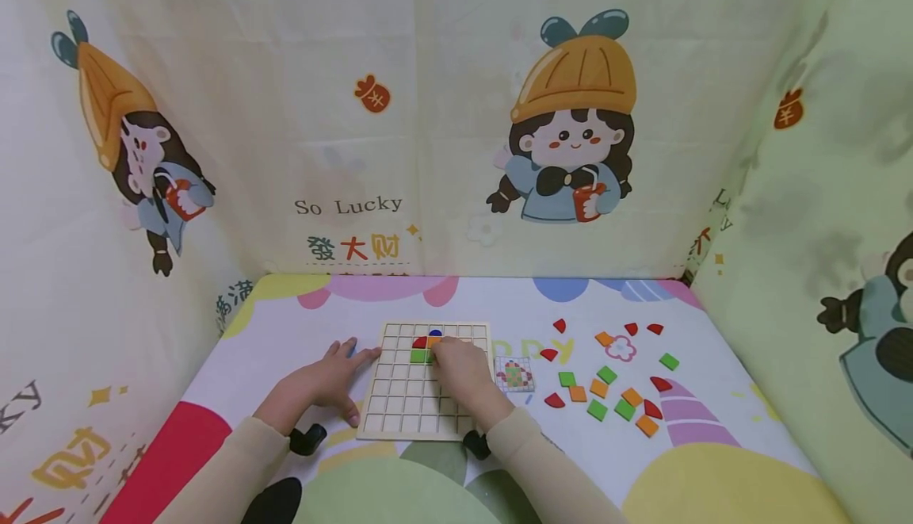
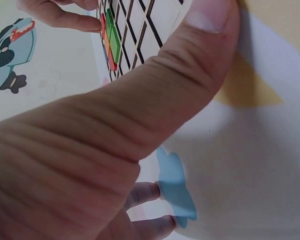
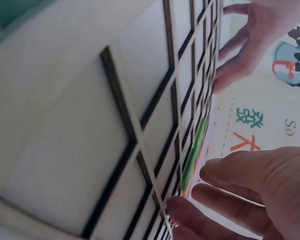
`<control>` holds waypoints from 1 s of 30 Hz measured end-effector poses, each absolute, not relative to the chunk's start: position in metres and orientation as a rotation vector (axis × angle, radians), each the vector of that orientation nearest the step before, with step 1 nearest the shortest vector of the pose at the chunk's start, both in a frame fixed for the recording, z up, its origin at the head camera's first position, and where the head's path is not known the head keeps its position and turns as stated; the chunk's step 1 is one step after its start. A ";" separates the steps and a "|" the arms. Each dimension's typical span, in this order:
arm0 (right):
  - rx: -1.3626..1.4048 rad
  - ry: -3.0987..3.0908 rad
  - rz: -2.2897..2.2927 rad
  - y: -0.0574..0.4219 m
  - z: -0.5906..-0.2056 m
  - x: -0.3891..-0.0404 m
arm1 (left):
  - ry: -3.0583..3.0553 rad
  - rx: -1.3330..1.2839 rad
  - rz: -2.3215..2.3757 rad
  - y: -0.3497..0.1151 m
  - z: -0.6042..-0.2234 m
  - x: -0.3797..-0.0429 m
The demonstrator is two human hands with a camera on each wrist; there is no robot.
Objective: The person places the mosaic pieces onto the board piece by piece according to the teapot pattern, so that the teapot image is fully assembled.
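Note:
A wooden grid board (image 1: pixel 406 405) lies on the table. On its upper cells are a blue piece (image 1: pixel 436 334), a red quarter-round piece (image 1: pixel 419 342), an orange square (image 1: pixel 433 342) and green squares (image 1: pixel 418 356). My right hand (image 1: pixel 464 373) reaches over the board with bent fingers, its fingertips at these pieces. In the right wrist view the thumb and fingers (image 3: pixel 235 172) are close to the grid; whether they pinch a piece is hidden. At the board's left edge, my left hand (image 1: pixel 324 381) rests with fingers spread and thumb (image 2: pixel 190 65) extended; it holds nothing.
Right of the board lies a small pattern card (image 1: pixel 515 374). Farther right, loose red quarter-rounds (image 1: pixel 555 401), green squares (image 1: pixel 597 410) and orange squares (image 1: pixel 647 426) are scattered across the printed tablecloth. Printed cloth walls (image 1: pixel 442 135) enclose the table's back and sides.

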State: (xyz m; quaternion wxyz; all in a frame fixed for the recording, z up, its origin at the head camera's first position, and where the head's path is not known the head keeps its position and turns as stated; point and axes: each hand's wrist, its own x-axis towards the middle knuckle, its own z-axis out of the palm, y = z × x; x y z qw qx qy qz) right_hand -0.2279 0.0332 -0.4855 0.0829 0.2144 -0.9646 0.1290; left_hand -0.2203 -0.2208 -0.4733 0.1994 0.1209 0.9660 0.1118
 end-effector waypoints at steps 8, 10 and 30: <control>0.618 -2.889 0.378 0.045 -0.479 -0.221 | 2.694 0.328 0.313 -0.220 -0.471 -0.219; 0.606 -2.884 0.364 0.051 -0.477 -0.220 | 2.695 0.329 0.311 -0.220 -0.471 -0.219; 0.383 -2.983 0.298 0.138 -0.467 -0.202 | 2.689 0.329 0.341 -0.218 -0.464 -0.215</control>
